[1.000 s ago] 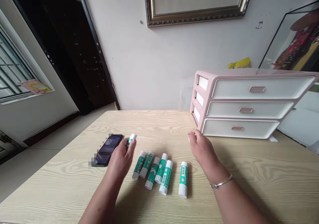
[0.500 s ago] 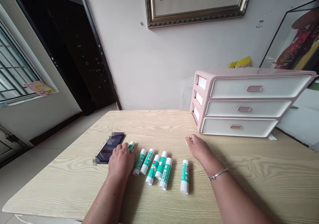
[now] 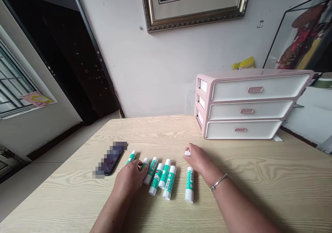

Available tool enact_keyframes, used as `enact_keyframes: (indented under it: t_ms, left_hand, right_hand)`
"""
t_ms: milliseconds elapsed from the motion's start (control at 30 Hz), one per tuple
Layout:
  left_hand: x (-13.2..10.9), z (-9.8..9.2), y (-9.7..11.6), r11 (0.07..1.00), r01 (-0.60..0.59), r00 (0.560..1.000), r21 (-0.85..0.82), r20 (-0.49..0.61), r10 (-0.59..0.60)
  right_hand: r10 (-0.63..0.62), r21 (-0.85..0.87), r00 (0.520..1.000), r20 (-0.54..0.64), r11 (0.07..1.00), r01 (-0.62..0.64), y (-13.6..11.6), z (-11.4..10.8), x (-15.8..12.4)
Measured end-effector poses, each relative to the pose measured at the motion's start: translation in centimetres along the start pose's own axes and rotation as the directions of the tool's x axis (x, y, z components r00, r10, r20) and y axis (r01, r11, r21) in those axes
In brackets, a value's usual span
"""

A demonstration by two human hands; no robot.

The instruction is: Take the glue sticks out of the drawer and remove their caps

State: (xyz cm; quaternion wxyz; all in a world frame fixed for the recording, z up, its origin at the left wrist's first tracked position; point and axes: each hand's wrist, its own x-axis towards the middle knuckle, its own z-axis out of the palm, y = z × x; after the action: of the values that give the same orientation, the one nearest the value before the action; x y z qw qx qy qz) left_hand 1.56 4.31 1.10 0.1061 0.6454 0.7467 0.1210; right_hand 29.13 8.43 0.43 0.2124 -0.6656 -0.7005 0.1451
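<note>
Several green-and-white glue sticks (image 3: 166,177) lie side by side on the wooden table (image 3: 259,177). One more glue stick (image 3: 190,185) lies apart on the right, and another (image 3: 131,156) on the left by the phone. My left hand (image 3: 129,181) rests palm down at the left end of the row, its fingers over one stick. My right hand (image 3: 198,160) lies on the table just beyond the lone right stick, with its fingers curled. A small white patch shows at its fingertips; I cannot tell what it is.
A dark phone (image 3: 110,159) lies left of the sticks. A pink three-drawer organiser (image 3: 249,105) stands at the back right with its drawers closed. A framed picture (image 3: 194,1) hangs on the wall behind, and a doorway opens at the left.
My left hand laid the glue stick it held on the table beside the phone, then drew back onto the row. My right hand slid nearer, towards the lone stick.
</note>
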Motion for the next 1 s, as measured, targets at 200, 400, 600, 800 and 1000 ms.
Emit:
enact_keyframes:
  t_ms: [200, 400, 600, 800, 1000]
  left_hand:
    - [0.3, 0.3, -0.3, 0.999, -0.032, 0.999, 0.042, 0.016, 0.032]
    - [0.1, -0.2, -0.5, 0.985, -0.129, 0.987, -0.112, -0.114, 0.116]
    - [-1.8, 0.2, 2.6, 0.86, -0.444, 0.895, -0.25, -0.156, 0.417]
    - [-3.6, 2.0, 6.5, 0.779, -0.625, 0.773, -0.046, -0.176, 0.61]
    - [-4.4, 0.9, 7.7, 0.828, -0.521, 0.851, -0.205, -0.049, 0.523]
  right_hand:
    - [-0.032, 0.024, 0.999, -0.002, 0.999, 0.032, 0.5, 0.5, 0.2]
    - [-0.133, 0.17, 0.945, -0.3, 0.967, 0.19, -1.1, -0.9, -0.8]
    - [-0.272, 0.585, 0.927, -0.257, 0.72, 0.374, -3.9, -1.5, -3.2]
    - [-0.321, 0.586, 0.938, -0.134, 0.738, 0.336, -4.1, 0.3, -3.4]
    - [-0.206, 0.686, 0.973, -0.107, 0.693, 0.222, -4.6, 0.6, -3.4]
